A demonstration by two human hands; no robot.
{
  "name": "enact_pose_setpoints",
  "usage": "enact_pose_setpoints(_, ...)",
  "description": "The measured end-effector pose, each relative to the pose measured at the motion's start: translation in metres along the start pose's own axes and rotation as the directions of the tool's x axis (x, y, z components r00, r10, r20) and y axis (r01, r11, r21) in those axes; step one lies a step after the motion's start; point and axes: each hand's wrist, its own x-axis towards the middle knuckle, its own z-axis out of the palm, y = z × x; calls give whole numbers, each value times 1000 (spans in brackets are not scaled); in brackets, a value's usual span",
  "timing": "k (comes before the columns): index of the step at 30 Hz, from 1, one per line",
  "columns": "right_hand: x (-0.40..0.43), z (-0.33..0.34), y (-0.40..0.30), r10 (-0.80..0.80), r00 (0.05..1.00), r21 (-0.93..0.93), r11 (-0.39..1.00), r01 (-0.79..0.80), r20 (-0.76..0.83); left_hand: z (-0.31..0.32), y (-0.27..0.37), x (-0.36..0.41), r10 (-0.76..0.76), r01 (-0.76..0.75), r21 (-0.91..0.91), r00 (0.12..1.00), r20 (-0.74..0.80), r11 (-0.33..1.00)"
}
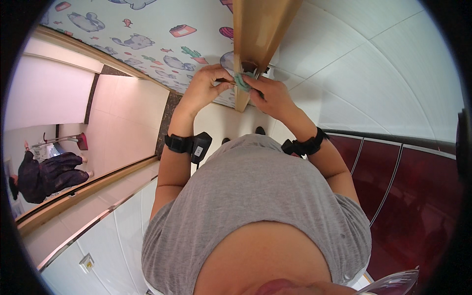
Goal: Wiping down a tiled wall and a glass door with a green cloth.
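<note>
A wooden door edge [263,33] runs down from the top of the view, beside a panel covered in cat-patterned paper [143,37]. My right hand [273,96] presses a green cloth [242,82] against this edge, just below a dark recess with metal lock parts [249,66]. On the patterned side, my left hand [206,86] pinches a thin dark part [226,80] between thumb and fingers, close to the cloth. What that part is cannot be made out. Both wrists carry black strapped devices.
To the left, an open doorway with a wooden sill [88,191] shows another person [51,175] in dark clothes beside a long-handled dustpan [82,141]. White tiled wall [343,55] and dark red cabinet doors [413,191] stand to my right. A wall socket [87,263] is at lower left.
</note>
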Motion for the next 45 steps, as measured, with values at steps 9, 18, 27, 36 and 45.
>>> enact_pose_setpoints(9,-7,-11,0,-2,999,102,995,8,-54,1,0,1,-11,11,56,1000,4,998)
enact_pose_setpoints(18,-27,4,31,130,990,37,991,-132,54,-1,-1,1,4,-3,75,1000,-13,997)
enact_pose_setpoints(27,-6,-21,9,380,828,889,31,-457,413,3,8,-2,-40,24,-230,997,-63,973)
enact_pose_setpoints(36,8,-18,-5,244,816,843,-17,-538,525,12,18,2,-31,21,-392,999,-21,920)
enact_pose_setpoints(45,-9,-24,3,194,873,604,655,-455,447,4,3,-12,-41,7,-299,993,-110,954)
